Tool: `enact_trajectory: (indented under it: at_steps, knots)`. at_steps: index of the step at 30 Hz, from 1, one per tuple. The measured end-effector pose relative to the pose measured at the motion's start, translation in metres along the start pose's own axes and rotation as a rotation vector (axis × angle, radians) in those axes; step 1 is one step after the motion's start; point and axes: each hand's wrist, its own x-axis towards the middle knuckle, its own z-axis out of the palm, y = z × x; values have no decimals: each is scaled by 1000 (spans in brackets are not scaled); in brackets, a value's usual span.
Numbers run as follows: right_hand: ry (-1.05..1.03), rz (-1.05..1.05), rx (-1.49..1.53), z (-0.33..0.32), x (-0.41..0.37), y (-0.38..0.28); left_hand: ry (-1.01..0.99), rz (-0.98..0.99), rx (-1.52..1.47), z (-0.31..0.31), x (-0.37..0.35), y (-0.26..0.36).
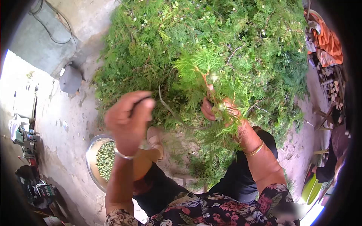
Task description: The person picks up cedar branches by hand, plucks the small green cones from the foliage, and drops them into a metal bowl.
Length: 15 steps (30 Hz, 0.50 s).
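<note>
My right hand [222,109] is closed around a leafy green conifer sprig [205,69], with fronds covering part of the fingers. Small pale green cones show among its leaves. Out to the left, my left hand [130,120] is raised near the edge of the branches, blurred by motion. Its fingers are curled toward the thumb; whatever they may hold cannot be made out. Below and left of that hand sits a round metal basin [90,160], holding many small green cones [106,160]. A big heap of cut conifer branches [151,49] lies in front of me.
A bare curved stem [169,109] sticks out of the heap between my hands. On the concrete floor [64,139] at left stands a grey container [70,80]. Orange cloth [328,43] and chopped wood [333,90] lie along the right side. My legs straddle the near branches.
</note>
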Motion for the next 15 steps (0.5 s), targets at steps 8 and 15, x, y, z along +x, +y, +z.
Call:
enact_trajectory:
  at_steps: [8,15]
  knots:
    - [442,316,-771,58,1,-19,-240,297,58,59,15,-7]
    - [184,436,-1209,16,8,-7,-343,60,-40,47,10,-41]
